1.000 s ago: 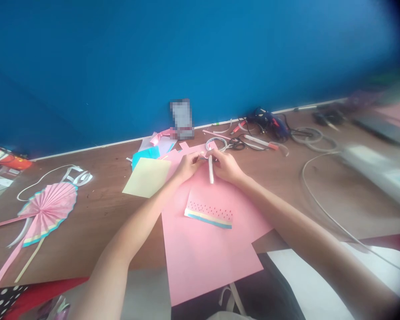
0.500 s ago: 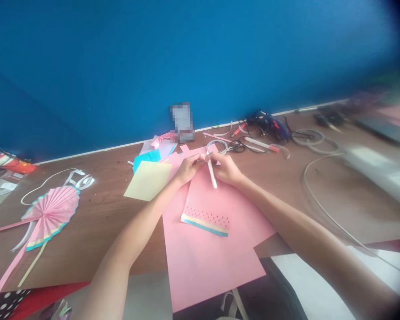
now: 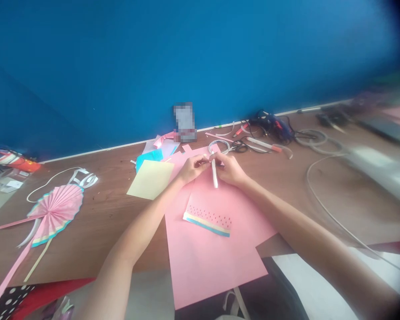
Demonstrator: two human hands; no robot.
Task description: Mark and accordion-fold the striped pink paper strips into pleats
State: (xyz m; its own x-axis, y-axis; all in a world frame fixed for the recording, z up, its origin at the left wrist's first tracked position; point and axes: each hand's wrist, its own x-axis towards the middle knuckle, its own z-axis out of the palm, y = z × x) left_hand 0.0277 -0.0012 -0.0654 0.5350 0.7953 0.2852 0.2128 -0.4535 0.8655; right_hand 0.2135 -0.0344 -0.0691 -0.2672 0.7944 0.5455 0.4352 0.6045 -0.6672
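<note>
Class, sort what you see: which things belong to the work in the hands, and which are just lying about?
Seem part of the work:
white pen-like stick, in the right hand
seed-dotted pink paper
large pink sheet beneath it

Seem just lying about:
pleated pink fan
yellow paper
blue paper

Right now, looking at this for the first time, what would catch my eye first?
Probably the vivid blue wall behind the table, then the pleated pink paper fan lying at the left. In the middle, dark-speckled pink paper with cream and blue bands lies over a larger pink sheet, just below a white pen-like stick in the right hand's grip.
</note>
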